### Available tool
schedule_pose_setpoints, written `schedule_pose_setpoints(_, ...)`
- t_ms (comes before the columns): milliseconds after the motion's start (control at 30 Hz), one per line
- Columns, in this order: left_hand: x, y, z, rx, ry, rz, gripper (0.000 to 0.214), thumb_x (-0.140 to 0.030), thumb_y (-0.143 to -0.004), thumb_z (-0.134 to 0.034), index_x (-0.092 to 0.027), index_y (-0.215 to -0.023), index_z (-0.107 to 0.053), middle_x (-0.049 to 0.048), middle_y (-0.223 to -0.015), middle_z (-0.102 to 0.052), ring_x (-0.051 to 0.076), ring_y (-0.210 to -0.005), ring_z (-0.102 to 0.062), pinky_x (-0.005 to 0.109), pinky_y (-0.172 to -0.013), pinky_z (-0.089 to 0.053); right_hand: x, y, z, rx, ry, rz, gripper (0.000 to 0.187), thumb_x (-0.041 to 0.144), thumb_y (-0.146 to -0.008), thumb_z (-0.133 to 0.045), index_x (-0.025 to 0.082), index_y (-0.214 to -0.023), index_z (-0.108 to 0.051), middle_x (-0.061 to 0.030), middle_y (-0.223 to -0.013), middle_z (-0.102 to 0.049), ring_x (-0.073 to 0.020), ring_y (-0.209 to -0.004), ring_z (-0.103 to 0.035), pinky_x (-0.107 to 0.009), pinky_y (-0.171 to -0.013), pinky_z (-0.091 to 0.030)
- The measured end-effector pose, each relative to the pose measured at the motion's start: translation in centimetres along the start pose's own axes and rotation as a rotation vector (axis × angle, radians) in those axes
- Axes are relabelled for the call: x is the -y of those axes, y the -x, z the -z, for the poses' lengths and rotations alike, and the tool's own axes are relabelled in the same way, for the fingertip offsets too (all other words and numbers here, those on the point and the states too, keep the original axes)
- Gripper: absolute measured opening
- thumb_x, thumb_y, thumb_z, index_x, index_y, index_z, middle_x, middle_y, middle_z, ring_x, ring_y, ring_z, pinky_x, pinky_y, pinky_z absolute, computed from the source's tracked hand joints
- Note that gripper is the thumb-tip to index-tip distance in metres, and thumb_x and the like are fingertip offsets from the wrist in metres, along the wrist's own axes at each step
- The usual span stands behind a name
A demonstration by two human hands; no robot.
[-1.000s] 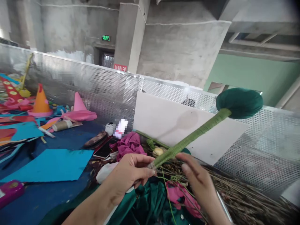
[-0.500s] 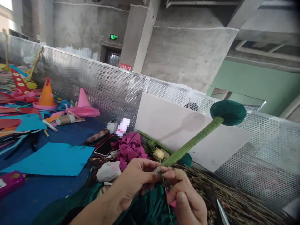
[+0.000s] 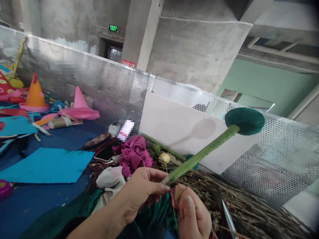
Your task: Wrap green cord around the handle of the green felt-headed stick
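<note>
My left hand (image 3: 147, 187) is closed round the pale lower end of a green-wrapped stem (image 3: 203, 154). The stem slants up to the right and bears a round dark-green cloth head (image 3: 244, 121). Just below the stem, my right hand (image 3: 193, 212) is closed, thumb against index finger, with a small tan patch at the fingertips whose kind I cannot make out. A thin green thread (image 3: 174, 212) hangs from the stem's lower end and passes behind the right hand, which appears to hold it. A bit of pink shows between the hands.
Scissors (image 3: 229, 217) lie on dry twigs (image 3: 249, 196) at the right. Magenta cloth (image 3: 136, 156), a dark phone (image 3: 106, 151) and a blue sheet (image 3: 50, 166) lie left of centre. Felt cones, one orange (image 3: 36, 93), stand farther left. A white board (image 3: 174, 116) leans on the perforated metal fence (image 3: 99, 73).
My right hand has come away from the stem, down and slightly left. The left hand keeps its hold on the stem's end. The whole view has shifted a little to the right.
</note>
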State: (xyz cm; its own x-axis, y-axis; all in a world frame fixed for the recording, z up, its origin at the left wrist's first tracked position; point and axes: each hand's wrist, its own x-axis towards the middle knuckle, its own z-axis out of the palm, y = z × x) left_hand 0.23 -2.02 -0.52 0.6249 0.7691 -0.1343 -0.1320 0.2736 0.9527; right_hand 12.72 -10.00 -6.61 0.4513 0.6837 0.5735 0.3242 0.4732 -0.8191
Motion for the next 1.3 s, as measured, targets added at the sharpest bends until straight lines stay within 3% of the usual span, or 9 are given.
schedule_pose_setpoints(67, 0.0, -0.2, 0.0, -0.036, 0.03, 0.026, 0.038, -0.024, -0.053, -0.078, -0.01, -0.088, -0.071, -0.0015, -0.057, -0.061, 0.006, -0.04, -0.043, 0.019, -0.038, -0.026, 0.6, -0.5, 0.2, 0.066, 0.045, 0.117, 0.03, 0.034, -0.097, -0.042, 0.022, -0.072, -0.053, -0.0017, -0.059, -0.048, -0.0162, -0.051, -0.048, -0.028, -0.048, -0.037)
schedule_pose_setpoints(167, -0.2, -0.2, -0.2, -0.08, -0.035, 0.001, 0.038, -0.02, -0.051, -0.075, -0.011, -0.088, -0.069, -0.0021, -0.058, -0.063, 0.006, -0.041, -0.043, 0.019, -0.04, -0.028, 2.0, -2.2, 0.6, 0.272, 0.01, 0.36, 0.036, 0.034, -0.099, -0.038, 0.022, -0.065, -0.045, 0.0003, -0.058, -0.045, -0.0146, -0.052, -0.048, -0.027, -0.049, -0.037)
schedule_pose_setpoints(267, -0.4, 0.0, -0.4, -0.118, -0.182, -0.062, 0.03, -0.014, -0.054, -0.069, -0.012, -0.084, -0.069, -0.0032, -0.06, -0.063, 0.007, -0.046, -0.046, 0.019, -0.044, -0.031, 3.3, -3.9, 1.2, 0.436, -0.013, 0.457, 0.031, 0.033, -0.1, -0.037, 0.022, -0.074, -0.049, -0.0019, -0.07, -0.057, -0.0163, -0.065, -0.059, -0.028, -0.059, -0.047)
schedule_pose_setpoints(367, -0.1, 0.1, -0.5, -0.132, -0.32, -0.129, 0.023, -0.013, -0.059, -0.065, -0.012, -0.082, -0.069, -0.001, -0.065, -0.066, 0.012, -0.058, -0.055, 0.021, -0.053, -0.039, 3.8, -4.8, 2.0, 0.454, 0.139, 0.424, 0.027, 0.026, -0.098, -0.04, 0.021, -0.077, -0.054, -0.0072, -0.093, -0.063, -0.0196, -0.088, -0.063, -0.031, -0.074, -0.049)
schedule_pose_setpoints(500, 0.7, 0.1, -0.6, -0.174, -0.573, -0.227, 0.022, -0.015, -0.065, -0.065, -0.018, -0.086, -0.071, 0.0015, -0.082, -0.073, 0.02, -0.079, -0.065, 0.027, -0.069, -0.046, 3.8, -5.5, 2.5, 0.393, 0.308, 0.366, 0.029, 0.02, -0.095, -0.045, 0.02, -0.069, -0.057, -0.0067, -0.093, -0.059, -0.0185, -0.089, -0.059, -0.027, -0.074, -0.046)
schedule_pose_setpoints(867, 1.1, 1.2, -2.1, -0.236, -1.208, -0.387, 0.023, -0.01, -0.075, -0.057, -0.025, -0.087, -0.07, 0.0018, -0.081, -0.075, 0.022, -0.077, -0.069, 0.027, -0.061, -0.042, 3.2, -6.7, 2.6, 0.418, 0.369, 0.172, 0.032, 0.027, -0.095, -0.047, 0.019, -0.066, -0.055, -0.0025, -0.082, -0.057, -0.0134, -0.073, -0.056, -0.024, -0.064, -0.043)
schedule_pose_setpoints(1067, 2.9, 0.9, -1.8, -0.241, -1.5, -0.762, 0.026, -0.007, -0.083, -0.044, -0.023, -0.087, -0.064, 0.0011, -0.07, -0.068, 0.022, -0.065, -0.063, 0.031, -0.057, -0.039, 2.5, -7.3, 2.8, 0.396, 0.377, 0.063, 0.034, 0.027, -0.093, -0.052, 0.019, -0.059, -0.055, -0.0022, -0.079, -0.058, -0.0142, -0.075, -0.058, -0.024, -0.068, -0.042)
schedule_pose_setpoints(1167, 3.3, 0.6, -1.6, -0.23, -1.516, -0.978, 0.027, -0.006, -0.086, -0.041, -0.021, -0.096, -0.061, 0.0, -0.07, -0.065, 0.021, -0.061, -0.06, 0.032, -0.056, -0.038, 2.3, -7.6, 2.8, 0.4, 0.379, 0.025, 0.036, 0.025, -0.091, -0.054, 0.018, -0.056, -0.054, -0.0015, -0.076, -0.058, -0.0135, -0.073, -0.058, -0.024, -0.067, -0.041)
schedule_pose_setpoints(1300, 3.0, 0.6, -1.6, -0.164, -1.529, -1.136, 0.026, -0.008, -0.091, -0.039, -0.019, -0.107, -0.058, -0.0001, -0.074, -0.065, 0.019, -0.06, -0.058, 0.032, -0.054, -0.039, 2.3, -7.8, 2.8, 0.401, 0.44, 0.016, 0.035, 0.024, -0.09, -0.055, 0.018, -0.055, -0.055, -0.0004, -0.076, -0.058, -0.0126, -0.07, -0.058, -0.024, -0.066, -0.039)
